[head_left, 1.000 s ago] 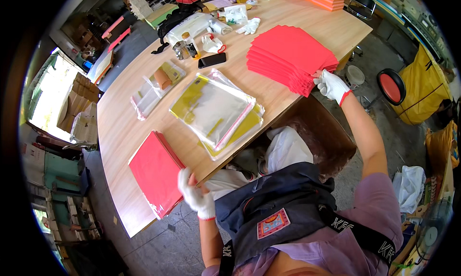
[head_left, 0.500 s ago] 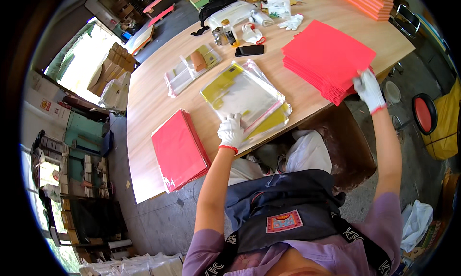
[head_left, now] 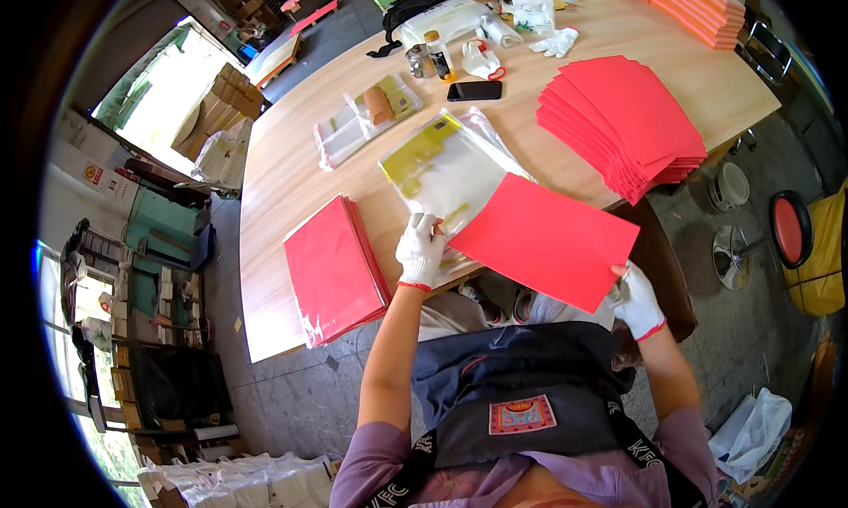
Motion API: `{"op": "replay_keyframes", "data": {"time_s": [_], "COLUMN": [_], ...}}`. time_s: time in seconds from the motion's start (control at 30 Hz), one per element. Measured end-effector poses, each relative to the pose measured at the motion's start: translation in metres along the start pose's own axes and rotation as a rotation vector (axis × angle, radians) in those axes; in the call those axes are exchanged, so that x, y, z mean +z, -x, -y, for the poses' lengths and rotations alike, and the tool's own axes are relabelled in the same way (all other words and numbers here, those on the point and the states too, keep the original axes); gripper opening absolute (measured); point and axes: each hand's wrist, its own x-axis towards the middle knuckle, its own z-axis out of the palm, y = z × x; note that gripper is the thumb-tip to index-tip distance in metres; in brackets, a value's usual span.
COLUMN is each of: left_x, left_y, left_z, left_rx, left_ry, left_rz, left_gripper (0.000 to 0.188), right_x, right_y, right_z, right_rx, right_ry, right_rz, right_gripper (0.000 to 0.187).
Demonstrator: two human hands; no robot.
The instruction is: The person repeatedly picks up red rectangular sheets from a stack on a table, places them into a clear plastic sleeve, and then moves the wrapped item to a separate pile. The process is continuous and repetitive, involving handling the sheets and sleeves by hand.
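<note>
My right hand [head_left: 638, 301], in a white glove with a red cuff, grips the lower right edge of a red sheet [head_left: 548, 243]. The sheet slants above the table's front edge, its left corner close to my left hand [head_left: 420, 247]. That gloved left hand is closed at the near corner of a clear plastic bag [head_left: 450, 174], on top of a bag pile with yellow-green patches. At the right lies a fanned stack of red sheets [head_left: 623, 119]. A pile of bagged red sheets [head_left: 336, 269] lies to the left of my left hand.
Beyond the bags lie a black phone [head_left: 474, 91], a bottle [head_left: 439, 56], a glass jar [head_left: 418, 63] and spare white gloves [head_left: 556, 42]. More clear bags [head_left: 367, 119] carry a brown roll [head_left: 378, 106]. A stool [head_left: 789, 231] stands right of the table [head_left: 274, 190].
My right hand has come from the fanned stack toward my body, bringing one red sheet over the bags' near edge. My left hand remains at the bag corner.
</note>
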Motion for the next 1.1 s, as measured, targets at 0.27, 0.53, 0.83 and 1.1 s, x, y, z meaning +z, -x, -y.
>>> {"op": "replay_keyframes", "data": {"time_s": [0.27,0.53,0.83,1.1], "left_x": [-0.022,0.015,0.084,0.071], "left_y": [-0.012,0.043,0.117,0.139], "left_z": [0.003,-0.071,-0.056,-0.056], "left_rx": [0.277,-0.341,-0.856,-1.001], "left_ry": [0.374,1.259,2.078,1.564], "left_rz": [0.028,-0.551,0.343,0.154], "left_gripper": [0.021,0.044,0.037,0.014], "right_x": [0.02,0.069,0.05,0.084], "right_y": [0.009,0.042,0.028,-0.056], "right_z": [-0.036,-0.053,-0.07,-0.128], "right_rx": [-0.036,-0.117,0.15,0.216], "right_ry": [-0.187,0.094,0.165,-0.166], "right_rz": [0.038,0.135,0.009,0.063], "right_gripper": [0.027,0.032,0.025,0.033]}}
